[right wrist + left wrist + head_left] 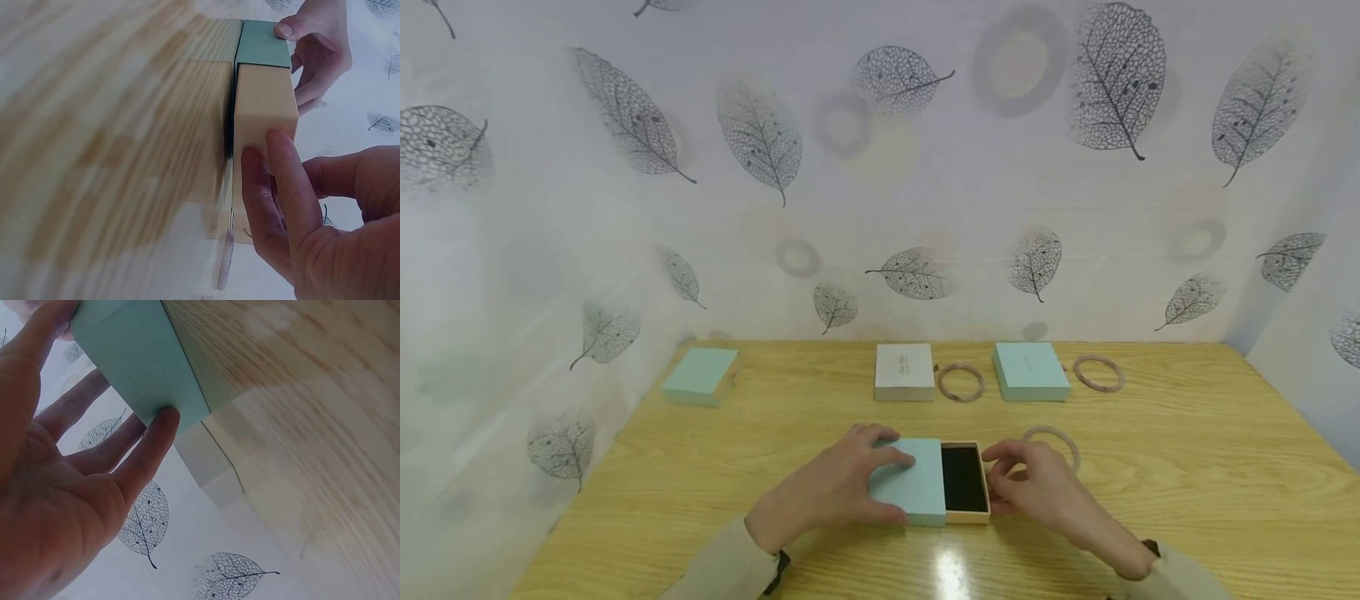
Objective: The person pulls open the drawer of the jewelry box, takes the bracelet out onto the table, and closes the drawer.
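A mint-green sliding box sits near the table's front, its lid sleeve [917,483] partly off a tan inner tray [967,518] lined in black. My left hand [842,479] grips the sleeve from the left, thumb along the near side and fingers over the top and far side. At the tray's right end is my right hand [1033,483], its bent fingers at the tan end wall [265,100]; their hold there is partly hidden. A pale bangle [1067,437] lies just behind the right hand.
Along the back stand a mint box [700,375] at left, a white box [904,372] and another mint box [1030,372]. Two more bangles, one pinkish-brown [961,383] and one brownish [1099,374], lie beside them. A leaf-patterned curtain [880,200] borders the wooden table [790,392].
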The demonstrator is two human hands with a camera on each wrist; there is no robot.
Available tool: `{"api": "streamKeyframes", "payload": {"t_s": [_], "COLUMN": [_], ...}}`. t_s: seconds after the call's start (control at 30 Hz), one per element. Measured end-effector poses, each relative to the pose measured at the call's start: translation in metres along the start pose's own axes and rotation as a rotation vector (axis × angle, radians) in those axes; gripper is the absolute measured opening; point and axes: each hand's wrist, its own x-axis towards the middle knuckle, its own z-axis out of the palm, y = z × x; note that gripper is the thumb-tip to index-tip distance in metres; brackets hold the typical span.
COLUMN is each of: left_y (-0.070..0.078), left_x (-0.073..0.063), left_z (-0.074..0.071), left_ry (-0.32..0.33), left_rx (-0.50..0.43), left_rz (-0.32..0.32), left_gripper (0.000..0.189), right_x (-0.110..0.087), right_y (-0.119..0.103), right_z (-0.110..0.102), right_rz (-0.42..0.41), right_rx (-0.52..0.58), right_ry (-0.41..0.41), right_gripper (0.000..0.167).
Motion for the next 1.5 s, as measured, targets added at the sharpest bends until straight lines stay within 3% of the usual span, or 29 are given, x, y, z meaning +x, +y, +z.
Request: {"api": "streamKeyframes", "payload": {"t_s": [0.87,1.5], "left_y": [0.001,0.000], "left_x": [0.001,0.002], "left_z": [0.001,0.001], "left_ry": [-0.017,0.005], "left_rx": [0.010,0.019], "left_rz": [-0.036,-0.004], "left_gripper": [0.059,0.059], "right_x": [0.007,0.011], "right_y": [-0.007,-0.010], "right_z": [0.012,0.020], "right_rz": [-0.008,-0.044], "right_rx": [-0.020,-0.020], "right_ry": [-0.008,-0.019], "right_gripper": [0.031,0.031]}}
